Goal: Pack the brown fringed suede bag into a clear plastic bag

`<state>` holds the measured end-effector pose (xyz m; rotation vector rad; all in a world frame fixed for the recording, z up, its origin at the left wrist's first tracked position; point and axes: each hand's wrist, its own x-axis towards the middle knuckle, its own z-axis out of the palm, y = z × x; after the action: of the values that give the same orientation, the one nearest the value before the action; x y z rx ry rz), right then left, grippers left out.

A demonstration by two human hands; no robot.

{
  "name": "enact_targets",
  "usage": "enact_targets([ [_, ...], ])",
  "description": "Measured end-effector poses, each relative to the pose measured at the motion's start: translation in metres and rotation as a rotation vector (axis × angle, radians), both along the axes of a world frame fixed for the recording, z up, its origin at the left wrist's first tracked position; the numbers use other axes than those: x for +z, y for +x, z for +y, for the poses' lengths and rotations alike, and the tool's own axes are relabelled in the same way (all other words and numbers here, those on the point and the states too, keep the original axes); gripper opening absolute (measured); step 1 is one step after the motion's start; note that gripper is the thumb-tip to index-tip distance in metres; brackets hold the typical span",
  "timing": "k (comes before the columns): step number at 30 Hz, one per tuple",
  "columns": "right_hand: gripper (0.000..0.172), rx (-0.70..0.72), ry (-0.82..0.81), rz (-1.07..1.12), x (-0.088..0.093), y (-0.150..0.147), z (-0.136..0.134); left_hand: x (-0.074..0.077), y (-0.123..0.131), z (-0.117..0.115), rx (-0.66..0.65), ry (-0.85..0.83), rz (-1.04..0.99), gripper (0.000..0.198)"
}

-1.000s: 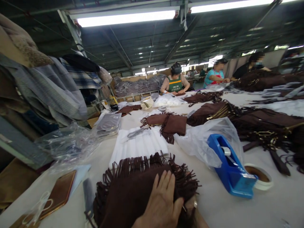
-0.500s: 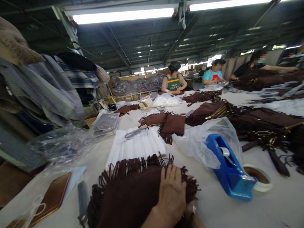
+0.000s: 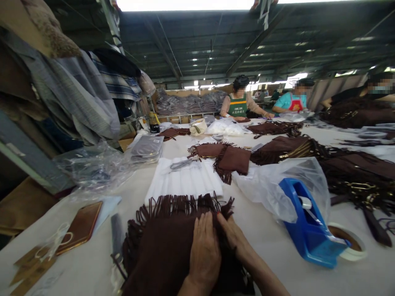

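Note:
A dark brown fringed fabric piece (image 3: 163, 246) lies on the white table (image 3: 274, 250) right in front of me, its fringe pointing away. My left hand (image 3: 203, 250) rests flat on its right part, fingers together and pressing down. Touching it on the right, my right hand (image 3: 236, 238) grips the fabric's right edge, fingertips up at the fringe. Just beyond the fringe lies a stack of white folded sheets (image 3: 185, 183) with scissors (image 3: 182, 164) on top.
A blue tape dispenser (image 3: 308, 230) and a tape roll (image 3: 348, 244) sit at the right, behind them a plastic bag (image 3: 271, 185). More brown fringed pieces (image 3: 231, 160) and a strapped pile (image 3: 354, 164) lie beyond. A brown card (image 3: 82, 226) lies left. Other people (image 3: 239, 105) work at the far end.
My left hand slid back toward me on the fabric. My right hand, before mostly hidden beneath it, has come out beside it at the fabric's right edge. The view shifted slightly.

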<state>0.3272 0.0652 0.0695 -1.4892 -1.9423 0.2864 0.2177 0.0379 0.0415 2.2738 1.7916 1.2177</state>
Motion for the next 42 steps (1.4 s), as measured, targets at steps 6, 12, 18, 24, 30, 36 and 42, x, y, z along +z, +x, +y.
enact_targets([
  [6, 0.048, -0.121, -0.187, -0.248, -0.001, -0.050, -0.009, 0.022, -0.011, -0.007, 0.071, -0.252, -0.853, 0.046],
  [12, 0.043, -0.109, -0.179, -0.356, 0.002, -0.070, -0.014, 0.026, -0.014, -0.004, 0.048, -0.273, -1.181, 0.045],
  [18, 0.043, -0.086, -0.078, -0.415, -0.003, -0.069, -0.014, 0.024, -0.070, -0.024, 0.057, -0.131, -0.554, 0.038],
  [24, 0.037, -0.014, 0.423, -0.646, -0.028, -0.052, -0.010, -0.008, -0.089, -0.045, 0.351, -0.006, 0.285, 0.044],
  [30, 0.044, 0.138, 0.842, -0.741, -0.023, -0.029, -0.009, -0.005, -0.075, -0.049, 0.251, -0.129, 0.303, 0.049],
  [36, 0.042, 0.183, 0.878, -0.702, -0.019, -0.031, -0.008, 0.027, -0.159, -0.057, 0.334, -0.061, 0.321, 0.038],
  [42, 0.045, 0.169, 0.861, -0.671, -0.022, -0.029, -0.009, 0.032, -0.256, -0.040, 0.294, -0.163, 0.569, 0.021],
])
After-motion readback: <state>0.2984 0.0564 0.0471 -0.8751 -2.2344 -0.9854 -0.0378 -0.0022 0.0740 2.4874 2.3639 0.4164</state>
